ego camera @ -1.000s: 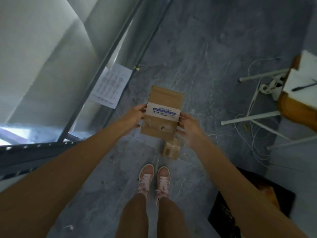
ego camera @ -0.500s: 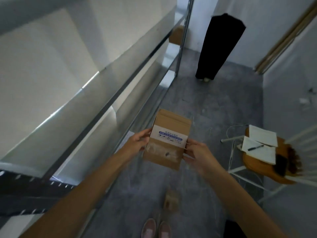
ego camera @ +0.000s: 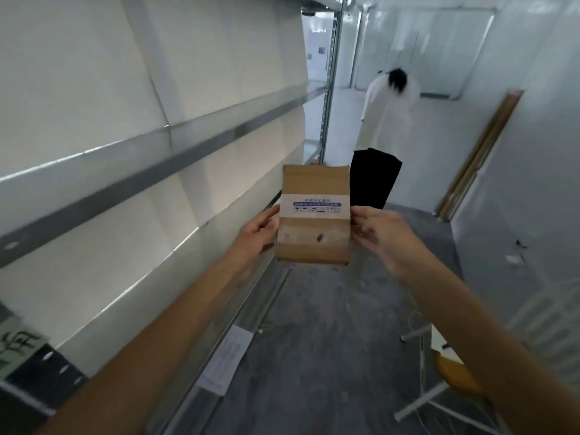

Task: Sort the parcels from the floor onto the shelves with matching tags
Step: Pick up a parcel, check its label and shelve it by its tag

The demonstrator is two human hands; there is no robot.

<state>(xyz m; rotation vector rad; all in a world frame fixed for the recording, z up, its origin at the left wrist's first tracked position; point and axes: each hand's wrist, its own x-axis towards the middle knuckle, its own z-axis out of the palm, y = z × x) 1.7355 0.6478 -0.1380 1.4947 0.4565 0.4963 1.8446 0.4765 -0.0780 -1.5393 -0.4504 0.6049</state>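
Fingers (ego camera: pixel 266 222) of both hands clasp parcel (ego camera: pixel 314 215).

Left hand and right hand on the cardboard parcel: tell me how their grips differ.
The left hand lies along the parcel's left edge with its thumb reaching toward the pale label band; the right hand meets the right edge with bent fingertips only. The left hand sits on the shelving side, the right hand on the aisle side. Both hold the parcel upright at mid-height.
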